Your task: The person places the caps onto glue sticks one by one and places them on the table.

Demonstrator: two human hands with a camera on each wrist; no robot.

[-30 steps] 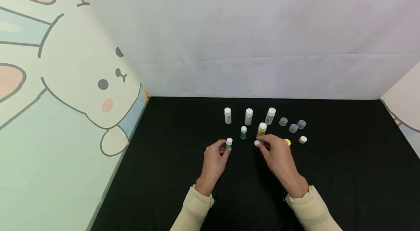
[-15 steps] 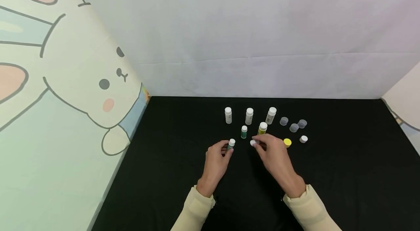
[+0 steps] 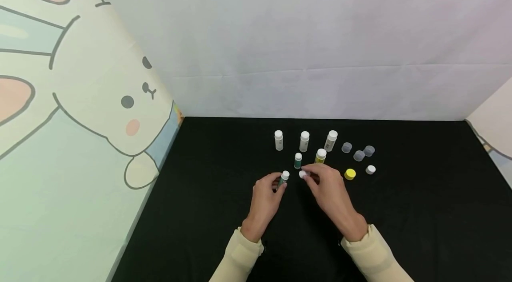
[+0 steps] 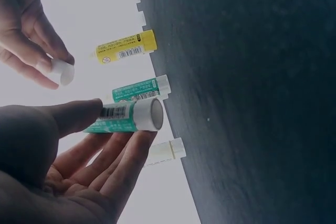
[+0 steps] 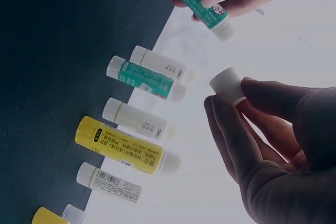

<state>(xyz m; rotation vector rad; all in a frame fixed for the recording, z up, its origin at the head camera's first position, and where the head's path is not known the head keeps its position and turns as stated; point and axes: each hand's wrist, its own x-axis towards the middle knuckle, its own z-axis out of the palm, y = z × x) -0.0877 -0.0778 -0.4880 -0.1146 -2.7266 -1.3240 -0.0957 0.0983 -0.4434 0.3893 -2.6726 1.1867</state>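
In the head view, my left hand point(image 3: 265, 196) grips a small glue stick point(image 3: 283, 178) with a green label, thumb on one side and fingers on the other. The left wrist view shows the white base of that glue stick point(image 4: 118, 117). My right hand point(image 3: 330, 189) pinches a small white cap point(image 5: 227, 85) between thumb and fingertips. The cap is apart from the glue stick, a short way to its right. Just behind stand another green glue stick point(image 3: 298, 161) and a yellow glue stick point(image 3: 320, 156), its lower part hidden by the right hand.
Three white glue sticks stand at the back, the middle one point(image 3: 304, 141) among them. Three translucent caps point(image 3: 346, 147) lie right of them. A yellow cap point(image 3: 350, 174) and a white cap point(image 3: 370, 170) sit nearer on the black tabletop point(image 3: 424, 202). A pale wall rises behind.
My right hand has moved left with the white cap, closer to the glue stick in my left hand. The left hand has shifted slightly right, and the yellow cap now shows fully.
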